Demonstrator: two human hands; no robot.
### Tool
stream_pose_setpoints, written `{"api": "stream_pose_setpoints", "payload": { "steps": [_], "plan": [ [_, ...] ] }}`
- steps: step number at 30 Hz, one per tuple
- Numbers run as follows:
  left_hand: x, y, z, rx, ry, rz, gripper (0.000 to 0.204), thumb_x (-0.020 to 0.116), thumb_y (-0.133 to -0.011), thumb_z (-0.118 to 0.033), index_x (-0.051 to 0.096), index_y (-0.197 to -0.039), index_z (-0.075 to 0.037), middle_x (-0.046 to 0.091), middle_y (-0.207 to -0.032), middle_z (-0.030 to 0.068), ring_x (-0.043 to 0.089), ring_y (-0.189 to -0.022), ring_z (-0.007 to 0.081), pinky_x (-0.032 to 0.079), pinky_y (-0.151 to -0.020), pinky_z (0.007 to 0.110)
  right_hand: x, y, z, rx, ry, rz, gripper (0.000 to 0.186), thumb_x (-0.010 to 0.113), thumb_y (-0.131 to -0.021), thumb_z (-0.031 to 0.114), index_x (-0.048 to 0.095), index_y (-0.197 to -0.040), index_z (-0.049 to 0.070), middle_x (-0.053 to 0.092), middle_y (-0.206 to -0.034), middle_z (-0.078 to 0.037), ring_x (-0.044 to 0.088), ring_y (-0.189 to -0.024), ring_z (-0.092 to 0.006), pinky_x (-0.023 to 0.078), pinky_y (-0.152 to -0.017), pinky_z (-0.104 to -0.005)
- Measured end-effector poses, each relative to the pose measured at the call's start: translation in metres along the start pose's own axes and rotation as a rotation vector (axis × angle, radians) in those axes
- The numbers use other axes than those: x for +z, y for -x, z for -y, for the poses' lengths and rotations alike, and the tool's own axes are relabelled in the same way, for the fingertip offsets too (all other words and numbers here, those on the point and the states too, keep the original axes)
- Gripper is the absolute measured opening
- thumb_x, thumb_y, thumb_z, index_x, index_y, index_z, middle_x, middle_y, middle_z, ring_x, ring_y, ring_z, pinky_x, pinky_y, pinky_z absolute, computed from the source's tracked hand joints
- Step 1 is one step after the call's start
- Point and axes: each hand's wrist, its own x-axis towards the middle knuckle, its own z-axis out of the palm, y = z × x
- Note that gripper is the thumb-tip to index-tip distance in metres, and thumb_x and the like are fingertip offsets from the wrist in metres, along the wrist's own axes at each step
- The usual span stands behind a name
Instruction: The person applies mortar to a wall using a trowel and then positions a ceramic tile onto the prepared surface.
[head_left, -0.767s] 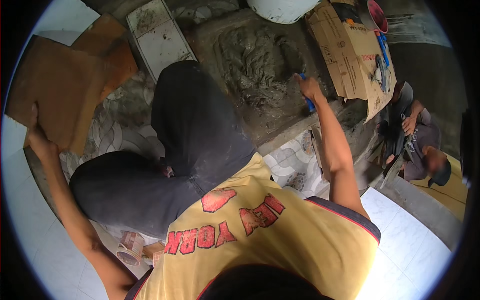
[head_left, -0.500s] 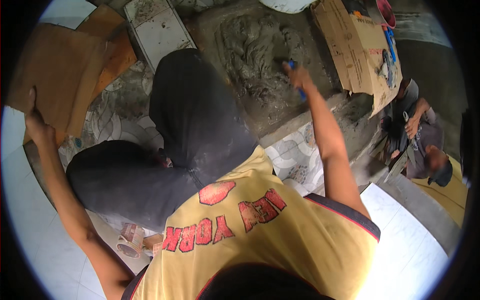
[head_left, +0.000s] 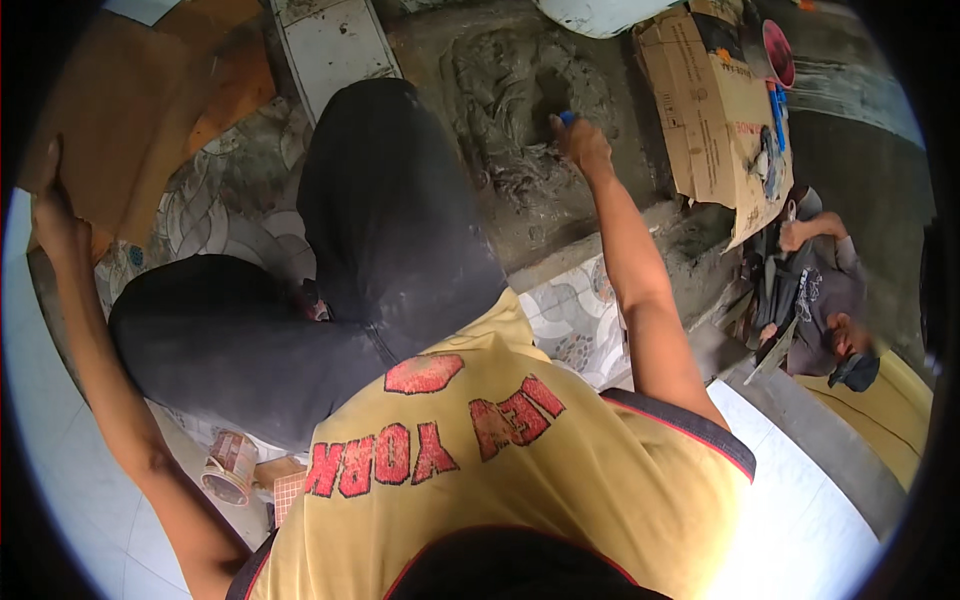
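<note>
Your R hand (head_left: 588, 155) is closed w/ fingers wrapped around the blue handle of the tool (head_left: 567, 118); only the end of this handle shows above your fist. Its working end is dark and lies at the mortar, so its exact shape I cannot tell.

The mortar (head_left: 505, 105) is in front of your R knee, btw. the white tile (head_left: 340, 50) and the carton (head_left: 700, 120). It is grey, wet and shiny in places. The middle part is heaped in soft, wavy folds; twd. the edges it is thinner and flatter. Just beyond the tool there is a darker, smoother patch.

Your L hand (head_left: 62, 225) is at the lower edge of the brown board (head_left: 110, 130), w/ one digit stretched up along its face. The other fingers are not clear, so I cannot tell how firmly it holds.
</note>
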Motion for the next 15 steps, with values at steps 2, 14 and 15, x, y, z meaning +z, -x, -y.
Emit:
{"api": "stream_pose_setpoints", "payload": {
  "steps": [2,14,15],
  "plan": [
    [0.029,0.021,-0.01,0.017,-0.033,-0.056,0.047,0.07,-0.092,-0.014,0.056,-0.132,0.006,0.06,-0.132,0.0164,0.06,-0.119,0.0262,0.047,-0.105,0.035,-0.018,0.004,0.012,-0.014,0.053,-0.03,0.078,0.053,-0.095,0.063,0.066,-0.11,-0.013,0.07,-0.107,-0.03,0.071,-0.099,-0.0394,0.054,-0.086,-0.0462],
    [0.025,0.016,0.005,0.122,-0.081,-0.01,0.041,0.068,-0.093,-0.014,0.06,-0.128,0.005,0.063,-0.129,0.0167,0.061,-0.119,0.0242,0.048,-0.104,0.034,-0.019,0.022,-0.003,0.01,0.119,0.065,0.061,0.056,-0.095,0.054,0.062,-0.126,0.002,0.068,-0.111,-0.029,0.064,-0.11,-0.0452,0.053,-0.089,-0.0513],
    [0.025,0.014,0.003,0.1,-0.069,-0.014,0.041,0.067,-0.094,-0.014,0.06,-0.129,0.005,0.062,-0.131,0.017,0.06,-0.121,0.0244,0.047,-0.105,0.035,-0.029,0.034,-0.014,-0.008,0.125,0.015,0.061,0.059,-0.093,0.055,0.064,-0.12,0.001,0.069,-0.111,-0.028,0.065,-0.109,-0.0452,0.053,-0.091,-0.0511]
  ]
}}
